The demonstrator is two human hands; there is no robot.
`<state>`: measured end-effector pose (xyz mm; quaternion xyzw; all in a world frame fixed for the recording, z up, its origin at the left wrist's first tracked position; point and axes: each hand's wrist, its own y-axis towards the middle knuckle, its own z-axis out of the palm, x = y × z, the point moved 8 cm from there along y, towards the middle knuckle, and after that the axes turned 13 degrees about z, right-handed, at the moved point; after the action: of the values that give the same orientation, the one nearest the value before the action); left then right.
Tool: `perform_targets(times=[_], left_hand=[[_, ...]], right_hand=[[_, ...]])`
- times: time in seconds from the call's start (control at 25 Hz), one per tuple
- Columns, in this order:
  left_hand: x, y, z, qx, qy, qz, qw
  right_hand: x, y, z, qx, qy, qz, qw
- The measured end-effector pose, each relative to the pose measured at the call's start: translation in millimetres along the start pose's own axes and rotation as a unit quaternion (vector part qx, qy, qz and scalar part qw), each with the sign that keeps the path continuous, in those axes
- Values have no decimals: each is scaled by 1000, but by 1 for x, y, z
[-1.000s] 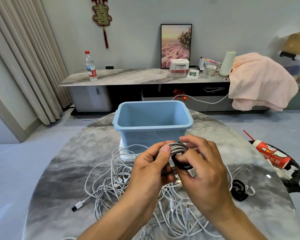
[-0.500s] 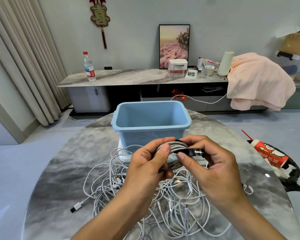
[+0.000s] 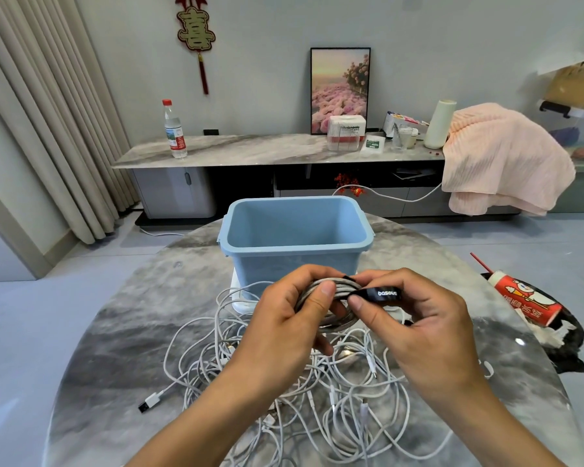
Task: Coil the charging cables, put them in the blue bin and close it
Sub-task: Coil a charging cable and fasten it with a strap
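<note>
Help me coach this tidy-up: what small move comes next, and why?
Probably wrap the black strap round the coil and press it shut. The left hand grips the coil, the right hand pinches the strap's free end, and the bin stands open behind.

Both hands raised together, forearms converging from 6 o'clock.
Left hand (image 3: 284,318) is curled in a grip; right hand (image 3: 415,321) is pinched at thumb and forefinger.

Blue bin (image 3: 294,264), white cables (image 3: 317,399), grey-marbled table (image 3: 132,332)
</note>
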<state>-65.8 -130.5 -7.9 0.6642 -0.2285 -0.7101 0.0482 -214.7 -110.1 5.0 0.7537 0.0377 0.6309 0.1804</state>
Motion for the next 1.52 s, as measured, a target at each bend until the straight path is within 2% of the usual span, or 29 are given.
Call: perform_targets(times=[0.16, 0.28, 0.4, 0.56, 0.72, 0.8, 0.92, 1.08, 1.4, 1.52], left_hand=[[-1, 0, -1, 5, -12, 2, 1000], [2, 0, -1, 8, -7, -4, 1000], [4, -1, 0, 11, -6, -3, 1000], [4, -1, 1, 15, -5, -3, 1000], [5, -3, 4, 29, 4, -4, 1000], [6, -4, 7, 44, 10, 1, 999], [3, -4, 10, 67, 6, 15, 998], [0, -4, 12, 92, 2, 49, 995], [-13, -4, 12, 133, 31, 120, 983], [-15, -3, 12, 147, 48, 130, 979]], right_hand=[[-6, 4, 3, 25, 120, 74, 990], [-17, 6, 6, 49, 200, 146, 968], [-23, 8, 7, 77, 229, 174, 955], [-13, 8, 3, 76, 159, 115, 978], [1, 7, -1, 77, -9, 12, 997], [1, 9, -4, 62, -16, 7, 998], [-7, 11, -6, 50, 79, 51, 994], [-23, 12, 0, 74, 191, 129, 970], [-36, 6, 14, 158, 261, 263, 915], [-40, 3, 15, 171, 254, 294, 905]])
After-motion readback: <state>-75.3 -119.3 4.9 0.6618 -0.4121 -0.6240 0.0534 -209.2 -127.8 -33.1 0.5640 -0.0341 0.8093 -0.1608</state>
